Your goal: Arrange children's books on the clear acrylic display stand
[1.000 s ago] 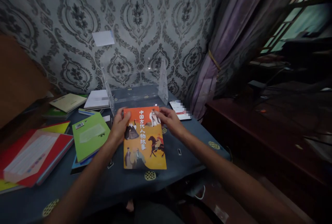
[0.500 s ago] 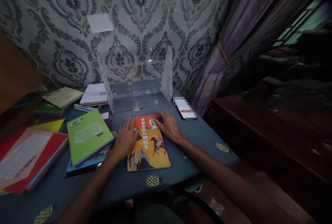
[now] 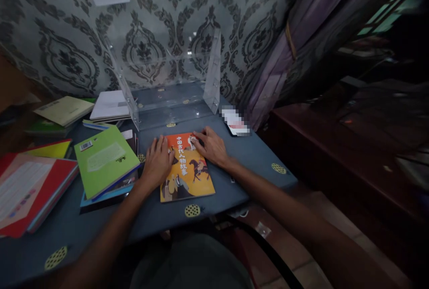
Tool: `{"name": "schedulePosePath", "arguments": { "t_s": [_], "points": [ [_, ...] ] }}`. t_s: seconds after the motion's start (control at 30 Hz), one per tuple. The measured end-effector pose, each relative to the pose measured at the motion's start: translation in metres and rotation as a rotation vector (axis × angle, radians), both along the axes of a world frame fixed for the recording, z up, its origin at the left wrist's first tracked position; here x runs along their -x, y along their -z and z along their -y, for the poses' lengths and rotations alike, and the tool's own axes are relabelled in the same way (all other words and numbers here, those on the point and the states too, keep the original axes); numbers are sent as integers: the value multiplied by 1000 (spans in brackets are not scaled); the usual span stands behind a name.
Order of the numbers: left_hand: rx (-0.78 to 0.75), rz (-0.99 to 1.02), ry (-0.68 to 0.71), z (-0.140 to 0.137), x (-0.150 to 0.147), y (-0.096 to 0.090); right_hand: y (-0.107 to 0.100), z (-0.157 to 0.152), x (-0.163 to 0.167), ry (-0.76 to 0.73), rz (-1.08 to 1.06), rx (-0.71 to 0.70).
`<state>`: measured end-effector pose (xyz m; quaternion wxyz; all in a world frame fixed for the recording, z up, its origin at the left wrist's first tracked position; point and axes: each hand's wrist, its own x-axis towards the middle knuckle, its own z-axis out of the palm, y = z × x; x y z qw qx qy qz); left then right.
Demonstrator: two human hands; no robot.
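Note:
An orange and yellow paperback book (image 3: 187,177) lies flat on the table, its cover showing Chinese characters, robed figures and a horse. My left hand (image 3: 157,160) rests along its upper left edge, fingers stretched out and the thumb over the cover. At the upper right corner, my right hand (image 3: 212,147) lies with fingers apart and slightly bent, its thumb side touching the cover. Neither hand lifts the book. Behind it stands a clear acrylic rack (image 3: 212,74) with transparent side panels.
Left of my hands lie a green book (image 3: 107,159) on other books, and a red book (image 3: 33,190) on a stack. Farther back are a cream book (image 3: 63,109) and white books (image 3: 110,105). A phone-like object (image 3: 234,121), partly pixelated, lies near the table's (image 3: 254,164) right edge.
The view has tilted down, so everything sits higher in the picture. Both hands stay at the same edges of the orange book, with hardly any movement against it.

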<state>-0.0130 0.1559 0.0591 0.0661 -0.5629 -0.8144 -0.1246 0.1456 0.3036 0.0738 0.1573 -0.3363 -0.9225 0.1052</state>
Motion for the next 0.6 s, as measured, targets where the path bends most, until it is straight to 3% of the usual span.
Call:
{"name": "schedulePosePath", "arguments": {
  "t_s": [0.1, 0.2, 0.37, 0.6],
  "points": [
    [14, -68, 39, 3, -5, -11, -1, -4, -1, -34, 2, 59],
    [21, -105, 205, 5, -19, -21, -1, -7, -1, -52, 10, 108],
    [33, -2, 536, 15, -52, -26, 0, -8, -2, -60, 3, 102],
    [112, 132, 760, 41, -62, -32, -1, -6, -2, -57, 20, 71]
  ]
}}
